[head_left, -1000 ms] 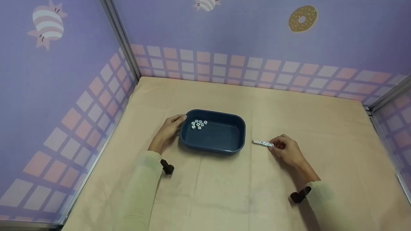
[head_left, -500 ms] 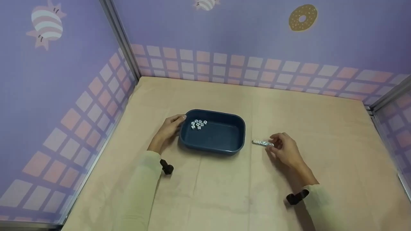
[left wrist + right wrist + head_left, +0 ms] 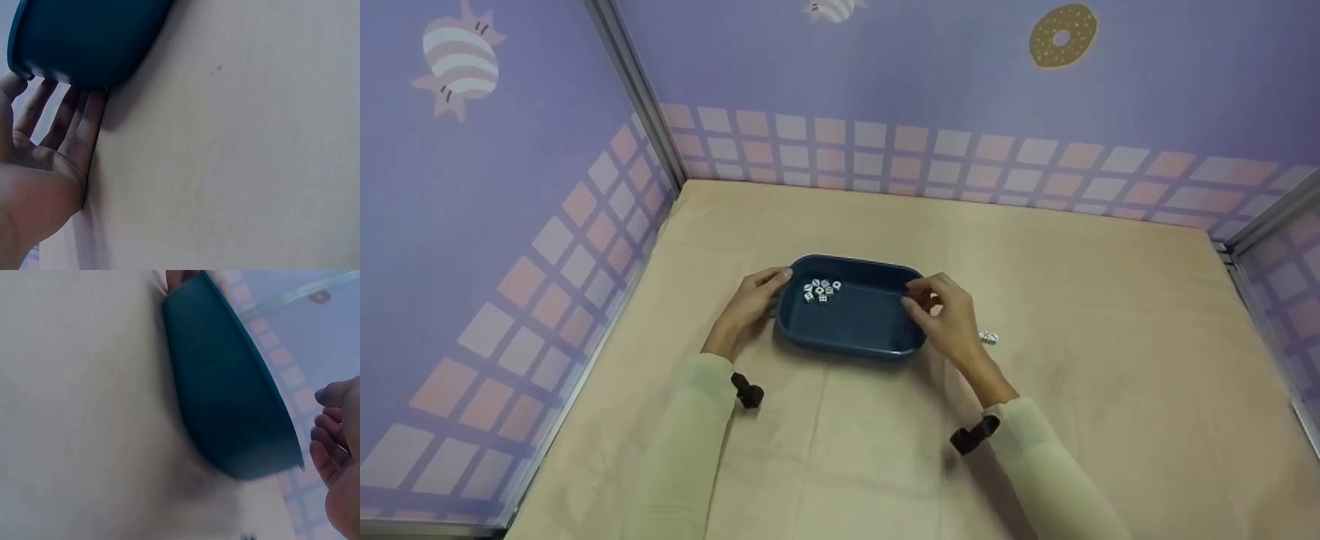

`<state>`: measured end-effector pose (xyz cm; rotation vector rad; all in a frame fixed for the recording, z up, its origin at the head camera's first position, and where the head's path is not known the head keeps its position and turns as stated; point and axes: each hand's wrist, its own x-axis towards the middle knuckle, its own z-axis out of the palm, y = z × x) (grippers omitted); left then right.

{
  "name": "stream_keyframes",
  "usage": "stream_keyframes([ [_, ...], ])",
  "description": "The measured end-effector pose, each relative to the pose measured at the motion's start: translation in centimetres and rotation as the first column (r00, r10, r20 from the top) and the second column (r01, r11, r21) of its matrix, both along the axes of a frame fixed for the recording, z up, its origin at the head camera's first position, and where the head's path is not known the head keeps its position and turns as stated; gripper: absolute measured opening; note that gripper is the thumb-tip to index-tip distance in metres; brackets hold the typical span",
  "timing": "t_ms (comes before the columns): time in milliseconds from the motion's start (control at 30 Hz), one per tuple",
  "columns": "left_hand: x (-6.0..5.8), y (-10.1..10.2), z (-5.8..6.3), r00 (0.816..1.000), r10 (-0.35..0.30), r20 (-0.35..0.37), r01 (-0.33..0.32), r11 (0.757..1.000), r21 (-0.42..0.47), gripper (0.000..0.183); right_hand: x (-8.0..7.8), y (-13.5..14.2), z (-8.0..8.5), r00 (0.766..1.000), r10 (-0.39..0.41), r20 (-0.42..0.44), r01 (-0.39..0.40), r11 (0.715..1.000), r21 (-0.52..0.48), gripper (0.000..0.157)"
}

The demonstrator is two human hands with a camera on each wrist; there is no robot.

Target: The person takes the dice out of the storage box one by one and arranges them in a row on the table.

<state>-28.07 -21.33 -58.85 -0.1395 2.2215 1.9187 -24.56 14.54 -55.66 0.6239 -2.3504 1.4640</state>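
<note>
A dark blue rectangular tray (image 3: 847,330) lies on the cloth-covered table, with several white dice (image 3: 821,291) gathered in its left part. My left hand (image 3: 754,300) holds the tray's left end, the thumb at the rim and the fingers against the outer wall, as the left wrist view also shows. My right hand (image 3: 949,319) is over the tray's right rim, thumb and fingers bent toward each other. Whether a die sits between its fingertips I cannot tell. Behind this hand, a short row of dice (image 3: 990,337) lies on the table, partly hidden.
Purple patterned panels (image 3: 885,75) stand behind and to the left of the table, joined by a metal post (image 3: 634,82). Beige cloth (image 3: 870,435) covers the tabletop. Dark wrist mounts (image 3: 975,435) sit at both cuffs.
My right hand has left the right end of the dice row and moved left and away from me, over the tray's right rim. The left hand keeps its hold on the tray.
</note>
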Motion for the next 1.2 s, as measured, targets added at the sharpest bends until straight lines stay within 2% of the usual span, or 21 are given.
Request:
stream_keyframes([
  [233, 0.1, -0.1, 0.2, 1.000, 0.005, 0.016, -0.004, 1.000, -0.004, 0.055, -1.8, -5.1, 0.3, 0.996, 0.083, 0.040, -0.089, 0.983, 0.160, 0.028],
  [300, 0.1, 0.1, 0.2, 1.000, 0.003, 0.014, -0.003, 1.000, 0.004, 0.055, -2.3, -6.2, 0.5, 0.994, 0.093, 0.054, -0.101, 0.980, 0.174, 0.029],
  [467, 0.0, 0.1, 0.0, 1.000, -0.027, -0.005, 0.027, 0.998, 0.064, 0.055, -3.2, -9.1, 0.4, 0.991, 0.095, 0.099, -0.102, 0.993, 0.064, 0.028],
  [533, 0.0, 0.1, 0.0, 1.000, -0.019, -0.007, 0.019, 0.997, 0.077, 0.053, -3.4, -10.3, 0.2, 0.987, 0.106, 0.123, -0.109, 0.994, 0.018, 0.029],
  [633, 0.1, 0.0, 0.0, 1.000, -0.001, -0.001, 0.001, 0.997, 0.075, 0.053, -3.8, -11.8, -0.3, 0.981, 0.122, 0.150, -0.127, 0.992, 0.019, 0.030],
  [867, 0.2, -0.2, 0.1, 1.000, -0.002, 0.004, 0.002, 1.000, 0.028, 0.057, -3.9, -13.0, -1.4, 0.978, 0.130, 0.165, -0.160, 0.970, 0.181, 0.029],
  [1067, 0.2, -0.2, 0.1, 1.000, 0.002, 0.024, -0.003, 1.000, 0.018, 0.058, -4.0, -12.8, -1.8, 0.968, 0.128, 0.217, -0.177, 0.958, 0.224, 0.028],
  [1200, 0.2, -0.1, 0.1, 1.000, 0.005, 0.027, -0.006, 1.000, 0.029, 0.056, -4.1, -12.8, -2.0, 0.967, 0.127, 0.219, -0.182, 0.950, 0.255, 0.024],
])
